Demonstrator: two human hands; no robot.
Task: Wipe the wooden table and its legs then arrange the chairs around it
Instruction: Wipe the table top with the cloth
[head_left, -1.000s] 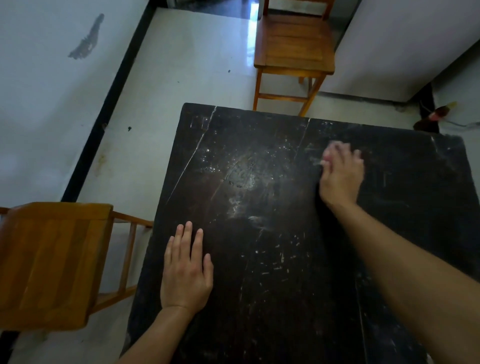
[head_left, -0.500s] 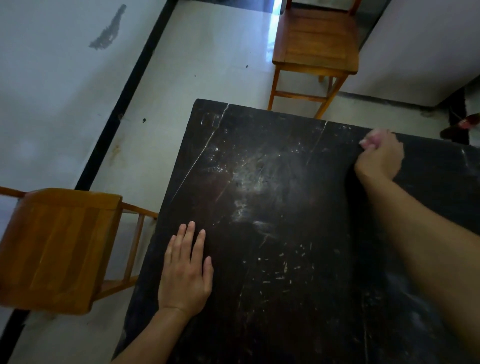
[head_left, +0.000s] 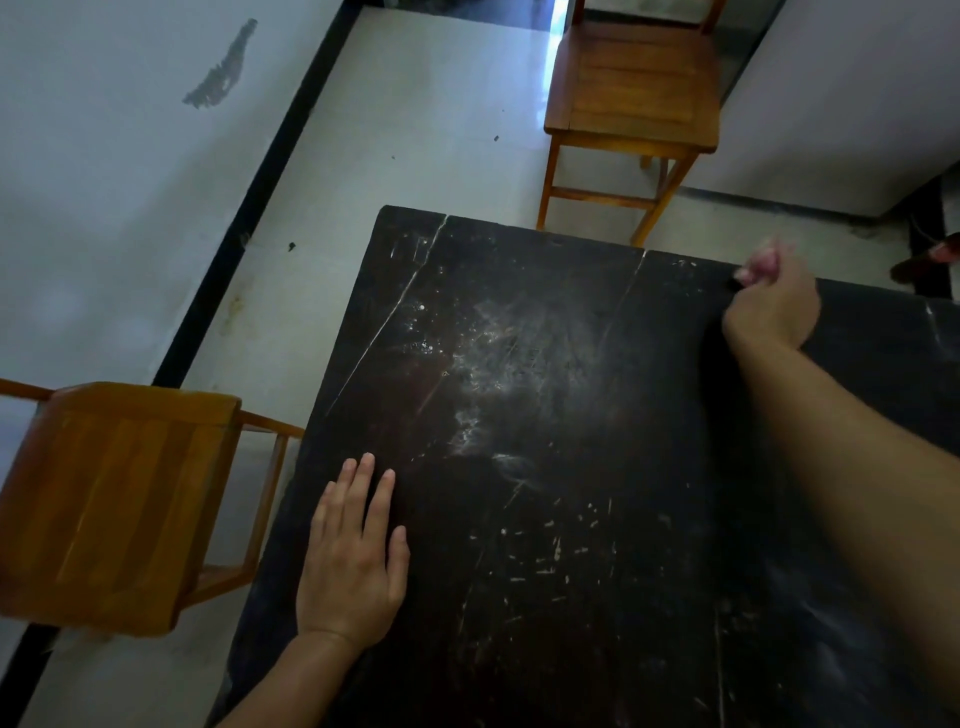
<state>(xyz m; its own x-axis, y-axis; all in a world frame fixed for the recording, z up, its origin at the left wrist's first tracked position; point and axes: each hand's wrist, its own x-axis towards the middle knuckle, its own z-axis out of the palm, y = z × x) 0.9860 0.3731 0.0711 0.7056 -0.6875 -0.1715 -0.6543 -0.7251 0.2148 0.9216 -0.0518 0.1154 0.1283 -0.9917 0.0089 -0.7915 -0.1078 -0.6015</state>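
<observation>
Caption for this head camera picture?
Right hand grips pink cloth at far edge of dark table; left hand rests flat.

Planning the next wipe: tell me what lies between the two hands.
Head view: only table surface, whitish-smeared and scratched, between the left hand and the right hand gripping a cloth.

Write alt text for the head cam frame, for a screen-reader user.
A person's right hand grips a pinkish cloth at the far edge of a dark, scratched wooden table, while the left hand lies flat near its left edge. One wooden chair stands on the pale floor beyond the far edge, a second chair beside the left edge.
</observation>
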